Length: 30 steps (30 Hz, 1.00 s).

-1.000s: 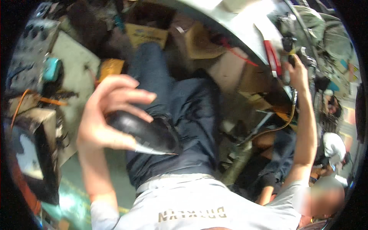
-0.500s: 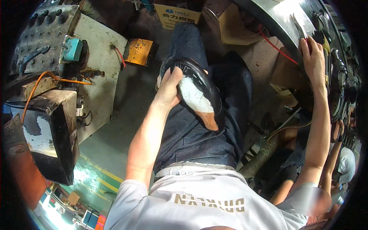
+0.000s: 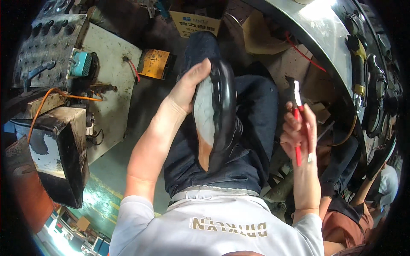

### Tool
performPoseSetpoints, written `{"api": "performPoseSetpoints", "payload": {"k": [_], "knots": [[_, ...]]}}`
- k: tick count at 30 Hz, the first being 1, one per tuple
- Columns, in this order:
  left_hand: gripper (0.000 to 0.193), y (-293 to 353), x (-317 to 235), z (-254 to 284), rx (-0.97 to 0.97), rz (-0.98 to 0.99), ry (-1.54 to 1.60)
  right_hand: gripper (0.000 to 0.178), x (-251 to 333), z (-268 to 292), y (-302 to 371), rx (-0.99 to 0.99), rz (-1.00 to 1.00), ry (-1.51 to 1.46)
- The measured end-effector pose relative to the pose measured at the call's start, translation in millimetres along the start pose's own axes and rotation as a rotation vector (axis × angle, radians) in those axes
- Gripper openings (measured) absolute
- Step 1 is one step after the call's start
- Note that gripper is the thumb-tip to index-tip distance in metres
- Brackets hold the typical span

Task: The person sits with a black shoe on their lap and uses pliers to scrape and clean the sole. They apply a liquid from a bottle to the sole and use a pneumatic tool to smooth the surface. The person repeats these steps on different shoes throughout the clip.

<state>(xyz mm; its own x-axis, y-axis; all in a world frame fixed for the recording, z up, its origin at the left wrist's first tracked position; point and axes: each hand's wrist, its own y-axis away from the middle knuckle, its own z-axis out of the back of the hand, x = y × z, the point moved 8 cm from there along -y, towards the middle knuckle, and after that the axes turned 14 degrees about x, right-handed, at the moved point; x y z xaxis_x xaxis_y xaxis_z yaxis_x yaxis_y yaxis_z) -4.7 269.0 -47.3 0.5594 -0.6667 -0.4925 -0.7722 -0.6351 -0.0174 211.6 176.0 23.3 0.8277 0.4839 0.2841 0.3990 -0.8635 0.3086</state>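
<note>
Above my lap, my left hand (image 3: 188, 87) grips a black shoe (image 3: 224, 106) by its far end, the thumb lying over the edge. Its underside is turned partly up, showing a pale grey sole area and a brown tapering end toward me. To the right of the shoe, apart from it, my right hand (image 3: 292, 132) is closed round pliers (image 3: 297, 155) with red handles. Their metal jaws point away from me, with nothing seen between them.
A grey metal bench (image 3: 324, 42) curves along the right, bearing a yellow-and-black tool (image 3: 359, 59) and several black shoes. A worn machine (image 3: 115, 55) stands at left. Far ahead is a cardboard box (image 3: 194, 23). A co-worker in a brown top (image 3: 348, 222) sits at lower right.
My right hand has come from the bench toward my lap, now with the pliers in it. My left hand has turned the shoe more upright, its brown end swinging left and nearer me.
</note>
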Motion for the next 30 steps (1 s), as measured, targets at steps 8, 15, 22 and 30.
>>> {"api": "performPoseSetpoints", "payload": {"k": [8,15,22,30], "knots": [[0.071,-6,20,-22,-0.134,0.07,-0.141,0.029,-12,-32,-6,-0.077,-0.249,0.941],[0.045,-15,11,-56,-0.019,0.066,-0.196,0.027,24,-116,-24,0.06,0.189,1.671],[0.04,-12,17,-46,-0.097,0.056,-0.235,0.031,24,-132,-28,0.143,0.153,2.167],[0.038,-19,20,-45,-0.032,0.121,-0.173,0.041,16,-111,-14,0.042,0.126,2.127]]}}
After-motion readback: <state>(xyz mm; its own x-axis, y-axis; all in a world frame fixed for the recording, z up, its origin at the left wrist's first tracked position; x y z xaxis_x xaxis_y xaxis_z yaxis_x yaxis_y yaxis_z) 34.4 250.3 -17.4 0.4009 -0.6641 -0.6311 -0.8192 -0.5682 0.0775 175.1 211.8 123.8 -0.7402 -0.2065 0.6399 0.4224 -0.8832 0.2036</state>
